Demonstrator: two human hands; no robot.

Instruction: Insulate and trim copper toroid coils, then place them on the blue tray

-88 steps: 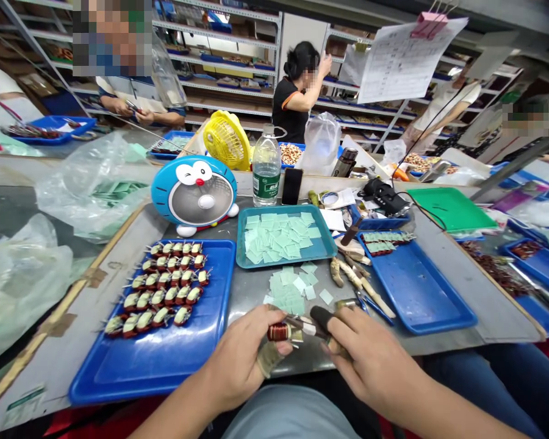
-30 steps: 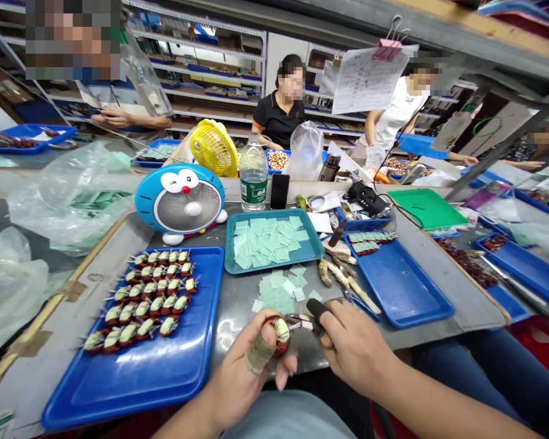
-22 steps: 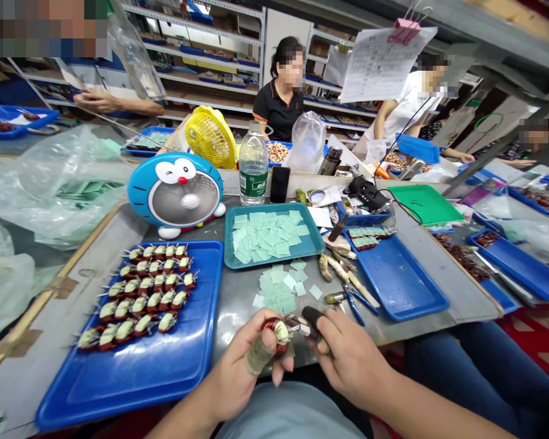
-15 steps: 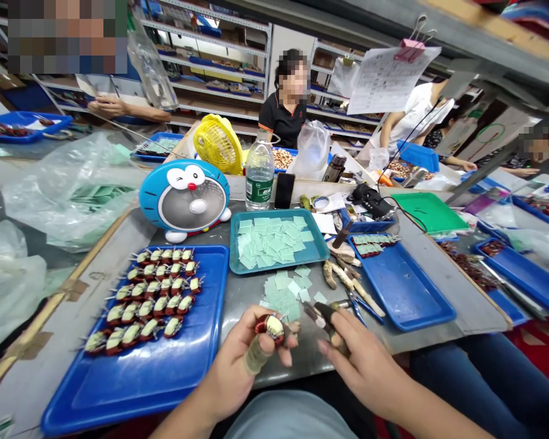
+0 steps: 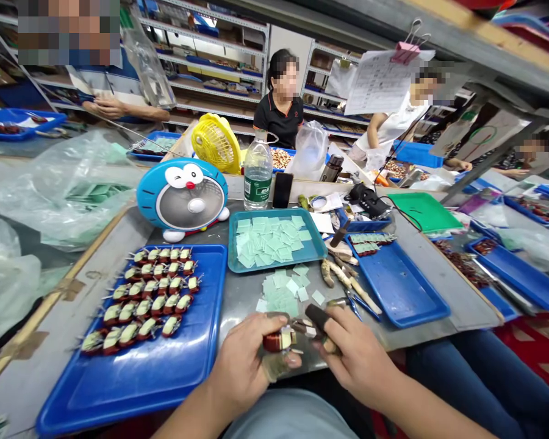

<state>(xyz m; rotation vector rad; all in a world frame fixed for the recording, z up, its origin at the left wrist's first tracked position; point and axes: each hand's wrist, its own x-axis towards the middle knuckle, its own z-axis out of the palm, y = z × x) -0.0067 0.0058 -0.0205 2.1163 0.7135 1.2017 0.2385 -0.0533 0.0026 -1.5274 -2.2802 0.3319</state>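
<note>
Red wire-wound coil (image 5: 273, 342) in work: pinched in the left hand (image 5: 244, 353); right hand (image 5: 354, 344) closed round slim metal tool (image 5: 306, 328). Left of both, five coil rows (image 5: 143, 306) laid in blue plastic tray (image 5: 141, 381); remainder undetermined.

The head-worn camera looks forward and down, the left hand (image 5: 240, 360) and right hand (image 5: 359, 356) near, the table (image 5: 238, 289) beyond, shelves (image 5: 205, 105) farthest.

Ahead and left of the left grip (image 5: 242, 353), a blue cartoon-faced fan (image 5: 183, 198) stands near a water bottle (image 5: 257, 174), with a dark phone (image 5: 282, 190) upright just right of the bottle. A yellow fan (image 5: 217, 143) tilts behind them. High beyond the right grip (image 5: 361, 350), a pink clip (image 5: 405, 53) holds a paper sheet (image 5: 379, 88).
</note>
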